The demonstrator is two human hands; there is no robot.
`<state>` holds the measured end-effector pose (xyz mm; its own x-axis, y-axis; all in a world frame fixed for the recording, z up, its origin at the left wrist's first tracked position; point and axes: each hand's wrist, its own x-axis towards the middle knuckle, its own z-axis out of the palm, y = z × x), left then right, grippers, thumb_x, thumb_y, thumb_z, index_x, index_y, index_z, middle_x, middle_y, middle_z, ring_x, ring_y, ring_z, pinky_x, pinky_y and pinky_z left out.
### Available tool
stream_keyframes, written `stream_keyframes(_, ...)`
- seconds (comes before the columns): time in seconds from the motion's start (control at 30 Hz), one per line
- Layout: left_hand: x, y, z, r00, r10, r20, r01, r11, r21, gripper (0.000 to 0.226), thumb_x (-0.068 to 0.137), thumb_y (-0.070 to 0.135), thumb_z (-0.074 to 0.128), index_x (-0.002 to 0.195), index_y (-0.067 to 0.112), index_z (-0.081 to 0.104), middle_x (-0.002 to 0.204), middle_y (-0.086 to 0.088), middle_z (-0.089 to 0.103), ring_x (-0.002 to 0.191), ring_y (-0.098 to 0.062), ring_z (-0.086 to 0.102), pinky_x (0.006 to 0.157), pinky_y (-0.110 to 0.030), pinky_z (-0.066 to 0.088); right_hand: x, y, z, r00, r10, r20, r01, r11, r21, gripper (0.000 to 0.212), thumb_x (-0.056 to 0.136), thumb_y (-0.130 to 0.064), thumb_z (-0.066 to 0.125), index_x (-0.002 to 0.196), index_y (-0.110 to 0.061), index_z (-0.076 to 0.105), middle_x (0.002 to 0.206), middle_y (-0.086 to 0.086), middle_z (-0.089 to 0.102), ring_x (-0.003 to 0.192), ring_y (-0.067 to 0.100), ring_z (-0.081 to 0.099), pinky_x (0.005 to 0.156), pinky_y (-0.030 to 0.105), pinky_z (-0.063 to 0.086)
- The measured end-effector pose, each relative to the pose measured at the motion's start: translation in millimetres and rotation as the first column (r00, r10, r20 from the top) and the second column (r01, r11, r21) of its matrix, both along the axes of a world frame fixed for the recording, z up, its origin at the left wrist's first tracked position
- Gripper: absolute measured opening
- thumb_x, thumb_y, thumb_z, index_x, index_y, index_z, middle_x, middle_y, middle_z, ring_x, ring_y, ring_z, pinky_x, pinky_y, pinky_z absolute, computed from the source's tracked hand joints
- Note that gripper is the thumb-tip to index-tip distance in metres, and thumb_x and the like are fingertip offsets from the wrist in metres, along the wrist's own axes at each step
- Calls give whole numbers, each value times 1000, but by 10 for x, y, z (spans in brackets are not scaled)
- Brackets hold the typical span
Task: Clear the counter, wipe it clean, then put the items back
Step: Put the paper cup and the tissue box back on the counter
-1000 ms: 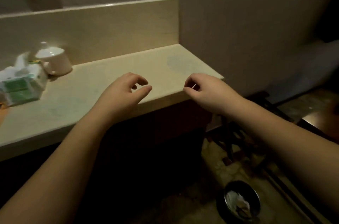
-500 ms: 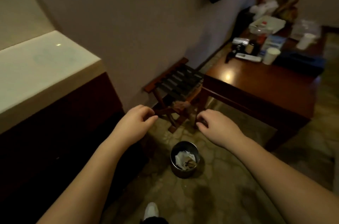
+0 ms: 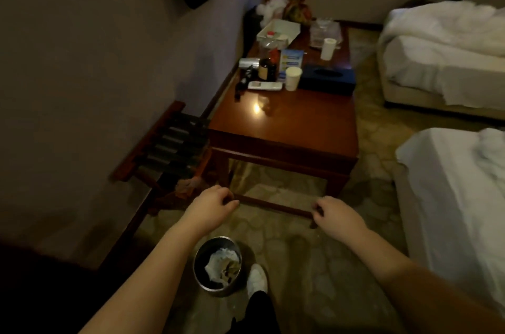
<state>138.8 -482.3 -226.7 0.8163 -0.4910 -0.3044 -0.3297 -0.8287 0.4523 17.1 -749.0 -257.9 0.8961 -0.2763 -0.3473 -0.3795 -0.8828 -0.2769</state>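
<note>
- Dim room: we are facing a dark wooden table (image 3: 284, 125) standing against the wall at twelve o'clock, its far half crowded with small items.
- On it we are seeing a white paper cup (image 3: 293, 78), a white remote (image 3: 264, 85) just beside it and a dark blue tissue box (image 3: 328, 78) at the cup's three o'clock.
- Two beds with white sheets (image 3: 448, 54) are lying at two and three o'clock.
- At six o'clock a round metal bin (image 3: 217, 265) holding crumpled paper is sitting on the patterned floor, a white shoe (image 3: 257, 280) just beside it.
- Our left hand (image 3: 210, 206) and right hand (image 3: 334, 214) are hanging loosely curled in the air, gripping nothing.
- We cannot see the counter from this angle.
</note>
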Motion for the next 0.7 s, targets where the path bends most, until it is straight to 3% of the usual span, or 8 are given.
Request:
stream_keyframes(0.33,1588,-1016,-61,997,-65,-48,64,998,-19,26,96,41,52,114,25,62,113,7,53,91,-7,57,79,-25,50,1280,-1025,-27,988,-155,25,154,986,64,21,98,-30,47,115,-24,59,108,-8,56,90,7,55,80,22,47)
stream_keyframes(0.5,2219,-1498,42,992,-115,-57,113,993,-40,29,96,41,53,118,23,61,119,6,53,98,-9,54,79,-24,45,1704,-1544,85,968,-251,23,248,965,87,23,98,-29,46,116,-21,57,106,-6,52,95,11,54,86,27,45)
stream_keyframes(0.7,2741,-2030,117,990,-136,-34,134,990,-52,28,95,40,54,114,22,62,117,4,55,99,-11,55,82,-27,47,2103,-2191,71,937,-348,-31,349,936,48,32,97,-31,49,126,-16,53,123,3,55,106,19,54,91,31,47)
